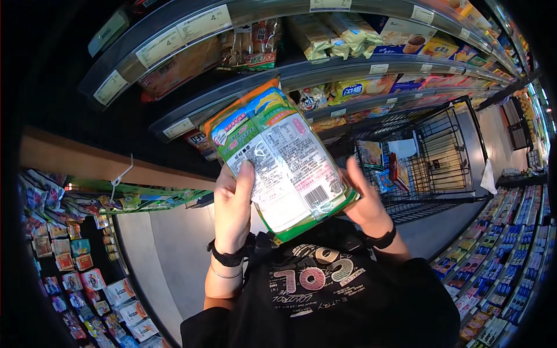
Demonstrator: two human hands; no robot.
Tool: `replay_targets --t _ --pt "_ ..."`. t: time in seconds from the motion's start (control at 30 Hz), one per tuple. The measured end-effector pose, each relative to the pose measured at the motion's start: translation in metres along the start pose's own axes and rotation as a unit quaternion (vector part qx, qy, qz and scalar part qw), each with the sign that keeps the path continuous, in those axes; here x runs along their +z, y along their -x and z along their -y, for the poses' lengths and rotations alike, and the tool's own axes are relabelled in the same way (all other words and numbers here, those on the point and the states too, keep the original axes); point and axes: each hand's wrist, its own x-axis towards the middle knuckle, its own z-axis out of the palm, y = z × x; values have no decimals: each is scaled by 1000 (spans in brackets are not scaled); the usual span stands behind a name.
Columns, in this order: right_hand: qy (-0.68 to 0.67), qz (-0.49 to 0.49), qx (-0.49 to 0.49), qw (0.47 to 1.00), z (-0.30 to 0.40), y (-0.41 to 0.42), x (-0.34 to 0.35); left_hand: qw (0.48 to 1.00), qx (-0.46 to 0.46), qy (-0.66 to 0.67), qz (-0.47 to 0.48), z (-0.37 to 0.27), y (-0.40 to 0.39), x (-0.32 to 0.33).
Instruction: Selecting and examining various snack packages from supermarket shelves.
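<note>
A glossy plastic snack bag (283, 174), mostly white with green and orange ends, is tilted in front of my chest with its printed back and barcode facing me. My left hand (235, 200) grips its left edge, the thumb lying across the printed side. Along the lower right edge, my right hand (365, 200) supports the bag with the thumb raised; most of its fingers are hidden behind the bag. Both wrists wear dark bands.
Store shelves (261, 71) with packaged snacks and price tags rise ahead. To the right stands a black wire shopping cart (435, 152) holding several packages. Hanging snack packets (82, 269) line the left side, and more shelves of packaged goods (500, 261) run along the right.
</note>
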Motion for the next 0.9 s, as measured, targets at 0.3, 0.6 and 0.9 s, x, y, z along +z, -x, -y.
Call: replay_targets --t 0.3,0.6,0.9 --pt "250 -21 -11 968 15 20 21 998 49 -48 14 -6 2 6" --pt "203 -56 -51 976 19 23 19 992 -29 -21 117 -18 26 7" --pt "165 -48 -65 983 17 22 15 988 -10 -88 124 -25 32 15"
